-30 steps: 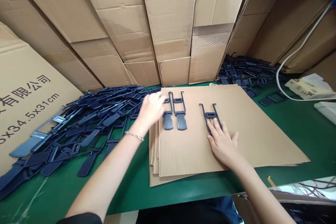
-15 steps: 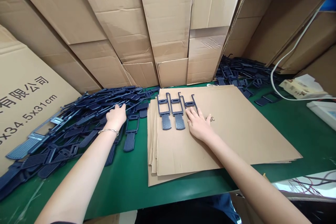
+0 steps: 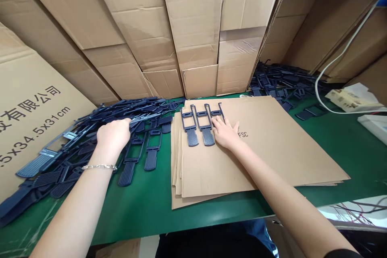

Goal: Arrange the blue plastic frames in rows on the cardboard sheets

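Note:
Dark blue plastic parts lie in a big heap (image 3: 90, 141) on the left of the green table (image 3: 145, 209). My left hand (image 3: 113, 134) rests on that heap, its fingers curled down among the parts; what they grip is hidden. A stack of brown cardboard sheets (image 3: 272, 149) lies in the middle. Two blue parts (image 3: 198, 127) lie side by side on its far left corner. My right hand (image 3: 225, 133) lies flat, fingers stretched, on a third blue part (image 3: 217, 112) right beside those two.
Flattened cardboard boxes (image 3: 193, 28) lean along the back. A printed carton (image 3: 33, 109) stands at the left. A second pile of blue parts (image 3: 281, 82) lies at the back right, near a white cable (image 3: 335, 62) and a white box (image 3: 352, 98).
My right hand slid the third part leftward until it lies next to the two others. My left hand left the sheet and moved further left onto the heap.

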Demonstrator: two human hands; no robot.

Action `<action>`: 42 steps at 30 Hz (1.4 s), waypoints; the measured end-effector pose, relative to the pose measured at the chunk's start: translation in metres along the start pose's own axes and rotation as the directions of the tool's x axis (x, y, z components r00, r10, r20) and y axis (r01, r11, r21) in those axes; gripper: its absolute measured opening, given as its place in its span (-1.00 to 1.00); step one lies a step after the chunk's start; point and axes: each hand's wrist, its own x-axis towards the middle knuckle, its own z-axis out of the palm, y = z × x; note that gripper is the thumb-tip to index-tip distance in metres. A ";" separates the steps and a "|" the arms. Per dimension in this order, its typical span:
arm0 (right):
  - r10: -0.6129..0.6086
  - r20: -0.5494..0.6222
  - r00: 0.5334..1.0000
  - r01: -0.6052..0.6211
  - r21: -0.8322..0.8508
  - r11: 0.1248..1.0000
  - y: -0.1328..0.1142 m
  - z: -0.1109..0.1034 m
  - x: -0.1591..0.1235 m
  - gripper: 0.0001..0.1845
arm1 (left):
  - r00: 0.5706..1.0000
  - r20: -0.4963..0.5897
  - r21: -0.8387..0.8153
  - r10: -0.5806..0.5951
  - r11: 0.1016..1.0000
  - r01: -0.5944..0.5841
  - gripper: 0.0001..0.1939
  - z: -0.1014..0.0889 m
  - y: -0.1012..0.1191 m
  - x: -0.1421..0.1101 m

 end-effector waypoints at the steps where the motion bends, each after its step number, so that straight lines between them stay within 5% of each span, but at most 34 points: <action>1: -0.005 -0.009 1.000 0.005 0.022 1.000 -0.002 -0.003 -0.001 -0.42 | 1.000 -0.008 -0.027 -0.005 1.000 0.005 -0.48 -0.005 0.001 -0.007; 4: -0.049 -0.104 0.993 0.066 0.167 0.984 -0.015 -0.014 -0.015 -0.42 | 0.992 -0.111 -0.431 0.058 0.897 -0.101 -0.55 -0.011 0.013 -0.029; 5: -0.086 -0.137 0.987 0.118 0.247 0.962 -0.021 -0.017 -0.024 -0.42 | 0.983 -0.155 -0.651 0.096 0.738 -0.175 -0.57 -0.011 0.022 -0.036; 7: -0.203 -0.151 0.967 0.250 0.450 0.857 -0.036 -0.022 -0.044 -0.41 | 0.974 -0.159 -0.952 0.159 0.235 -0.194 -0.55 -0.008 0.045 -0.049; 9: -0.315 -0.140 0.939 0.331 0.622 0.709 -0.050 -0.022 -0.065 -0.32 | 0.977 -0.044 -0.976 0.207 -0.216 0.002 -0.55 -0.005 0.074 -0.062; 10: -0.340 -0.149 0.929 0.350 0.654 0.670 -0.056 -0.021 -0.075 -0.25 | 0.972 -0.001 -0.929 0.234 -0.360 0.085 -0.56 -0.004 0.089 -0.069; 12: -0.328 -0.201 0.923 0.378 0.632 0.676 -0.064 -0.016 -0.089 -0.13 | 0.952 0.081 -0.836 0.295 -0.499 0.226 -0.58 -0.003 0.116 -0.081; 14: -0.277 -0.245 0.929 0.368 0.561 0.741 -0.065 -0.011 -0.097 -0.14 | 0.917 0.126 -0.794 0.377 -0.517 0.321 -0.59 -0.004 0.135 -0.091; 17: -0.173 -0.278 0.945 0.295 0.495 0.817 -0.054 -0.009 -0.102 -0.30 | 0.861 0.061 -0.830 0.506 -0.454 0.325 -0.57 -0.005 0.146 -0.101; 19: -0.087 -0.280 0.956 0.226 0.517 0.825 -0.038 -0.012 -0.102 -0.41 | 0.786 -0.017 -0.901 0.618 -0.351 0.256 -0.57 -0.007 0.143 -0.103; 21: 0.057 -0.228 0.972 0.096 0.605 0.790 -0.014 -0.017 -0.100 -0.46 | 0.697 -0.062 -0.964 0.714 -0.224 0.143 -0.60 -0.008 0.134 -0.102; 23: 0.238 -0.132 0.962 -0.084 0.690 0.719 0.014 -0.023 -0.097 -0.45 | 0.675 -0.080 -0.993 0.733 -0.121 0.014 -0.65 -0.009 0.120 -0.098; 25: 0.359 -0.032 0.933 -0.250 0.661 0.708 0.042 -0.028 -0.093 -0.42 | 0.722 -0.078 -0.997 0.687 -0.036 -0.074 -0.65 -0.008 0.104 -0.090; 27: 0.381 0.085 0.921 -0.375 0.462 0.804 0.066 -0.032 -0.092 -0.43 | 0.788 -0.057 -0.993 0.613 0.047 -0.109 -0.61 -0.004 0.088 -0.081; 30: 0.424 0.017 0.905 -0.424 0.005 0.906 0.083 -0.034 -0.094 -0.42 | 0.878 -0.025 -0.960 0.478 0.232 -0.154 -0.52 0.012 0.066 -0.066; 33: 0.325 -0.170 0.930 -0.352 -0.165 0.922 0.082 -0.027 -0.087 -0.35 | 0.963 -0.125 -0.678 0.239 0.688 -0.259 -0.52 0.038 0.054 -0.053; 35: 0.246 -0.198 0.949 -0.280 -0.165 0.946 0.081 -0.018 -0.073 -0.33 | 0.953 -0.267 -0.350 0.141 0.907 -0.232 -0.53 0.057 0.049 -0.045; 38: 0.181 -0.127 0.975 -0.201 -0.165 0.966 0.083 -0.007 -0.049 -0.34 | 0.945 -0.311 -0.153 0.105 0.975 -0.159 -0.52 0.079 0.040 -0.038; 42: 0.063 -0.102 0.993 -0.079 -0.163 0.983 0.088 -0.006 -0.028 -0.35 | 0.963 -0.245 -0.151 0.112 0.977 -0.152 -0.48 0.082 0.032 -0.027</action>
